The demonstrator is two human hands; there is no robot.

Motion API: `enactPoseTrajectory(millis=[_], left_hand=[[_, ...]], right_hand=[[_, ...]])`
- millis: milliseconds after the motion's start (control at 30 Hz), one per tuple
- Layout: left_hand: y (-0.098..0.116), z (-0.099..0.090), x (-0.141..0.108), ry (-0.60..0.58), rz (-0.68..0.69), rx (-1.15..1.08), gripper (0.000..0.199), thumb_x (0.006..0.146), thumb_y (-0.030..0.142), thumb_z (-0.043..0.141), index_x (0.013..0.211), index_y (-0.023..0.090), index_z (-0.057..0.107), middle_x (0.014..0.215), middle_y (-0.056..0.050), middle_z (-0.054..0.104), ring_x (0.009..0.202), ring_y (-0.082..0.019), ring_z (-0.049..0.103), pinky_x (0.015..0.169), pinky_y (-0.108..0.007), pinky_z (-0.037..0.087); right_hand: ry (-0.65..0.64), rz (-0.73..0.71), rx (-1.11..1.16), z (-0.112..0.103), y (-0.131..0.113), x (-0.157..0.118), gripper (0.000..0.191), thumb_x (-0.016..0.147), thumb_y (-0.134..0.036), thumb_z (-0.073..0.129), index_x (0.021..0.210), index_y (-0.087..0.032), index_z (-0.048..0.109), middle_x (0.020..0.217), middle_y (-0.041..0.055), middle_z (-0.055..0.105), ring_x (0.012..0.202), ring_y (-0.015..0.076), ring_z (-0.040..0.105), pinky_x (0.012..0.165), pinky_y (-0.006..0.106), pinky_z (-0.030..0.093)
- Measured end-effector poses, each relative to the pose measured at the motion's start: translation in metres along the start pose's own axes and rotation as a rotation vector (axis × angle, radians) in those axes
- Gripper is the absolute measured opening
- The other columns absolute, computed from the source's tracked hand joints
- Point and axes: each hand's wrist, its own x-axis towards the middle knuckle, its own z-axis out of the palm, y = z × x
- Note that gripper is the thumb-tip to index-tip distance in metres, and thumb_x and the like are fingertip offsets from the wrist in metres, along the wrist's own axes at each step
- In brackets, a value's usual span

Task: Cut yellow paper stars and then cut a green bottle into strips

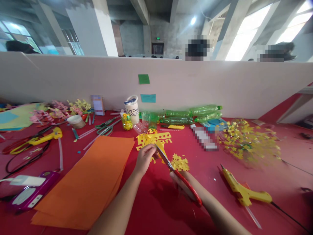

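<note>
1. Yellow paper (161, 148) sits above the bench (149, 209), pinched between our left hand's (144, 159) fingers, the nearer ones.
2. Scissors (174, 169) slant away leftward, tips beside it.
3. Our right hand's (178, 183) fingers wrap the handles.

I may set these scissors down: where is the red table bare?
Bare table shows between the star pile and yellow glue gun, save a white speck, and between the left forearm and right forearm. It's crowded along the white partition, with green bottles, and around the orange sheets.
</note>
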Motion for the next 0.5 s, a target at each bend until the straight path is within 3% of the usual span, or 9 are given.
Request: enactPoseTrajectory(millis=[367, 500], left_hand=[[-0.0071, 0.0014, 0.001, 0.049, -0.009, -0.074, 0.02, 0.081, 0.032, 0.059, 0.068, 0.017, 0.063, 0.061, 0.0, 0.06, 0.056, -0.013, 0.057, 0.056, -0.024, 0.047], [-0.0083, -0.0003, 0.0032, 0.099, -0.053, -0.167, 0.02, 0.078, 0.032, 0.063, 0.066, 0.016, 0.062, 0.06, 0.0, 0.06, 0.054, -0.012, 0.056, 0.055, -0.023, 0.046]], right_hand=[[0.025, 0.008, -0.032, 0.0028, -0.0009, 0.0017, 0.054, 0.082, -0.065, 0.053, 0.058, -0.017, 0.046, 0.043, -0.0053, 0.043, 0.032, 0.0052, 0.037, 0.034, 0.017, 0.026], [0.073, -0.057, 0.003, 0.0021, 0.0016, 0.0062, 0.05, 0.08, -0.062, 0.056, 0.059, -0.018, 0.047, 0.045, -0.0049, 0.045, 0.034, 0.0055, 0.038, 0.037, 0.018, 0.029]])
